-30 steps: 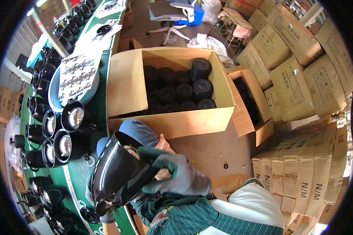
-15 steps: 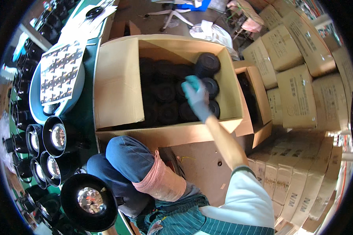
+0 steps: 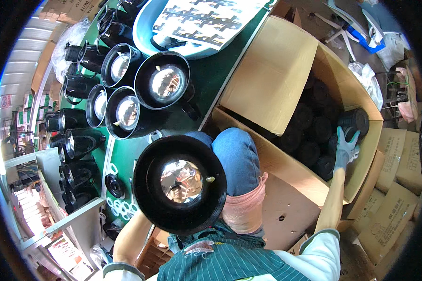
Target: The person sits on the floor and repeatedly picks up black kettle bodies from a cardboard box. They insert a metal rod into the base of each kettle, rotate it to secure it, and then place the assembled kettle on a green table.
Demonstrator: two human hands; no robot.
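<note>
I hold a black kettle [image 3: 179, 183] with a shiny metal bottom close under the camera, mouth up. My left forearm [image 3: 126, 236] runs up beneath it; the hand itself is hidden behind the kettle body. My right hand [image 3: 347, 149], in a blue-grey glove, reaches into the big open cardboard box [image 3: 272, 70] on the right. Its fingers are set on a black cylindrical pot [image 3: 354, 122] at the box's far wall. More black pots [image 3: 309, 126] fill the box below. My knee in blue jeans [image 3: 237, 157] lies between the kettle and the box.
Several open black kettles [image 3: 163, 80] stand in rows on the green table [image 3: 215, 70] at left. A blue tray with printed sheets [image 3: 206, 18] lies at the top. Stacked closed cartons [image 3: 389, 220] stand at the lower right. White rings [image 3: 122, 208] lie by the table edge.
The kettle came up from the lower left to the middle, close below the camera. My right hand went farther into the box, to the pot at its far wall.
</note>
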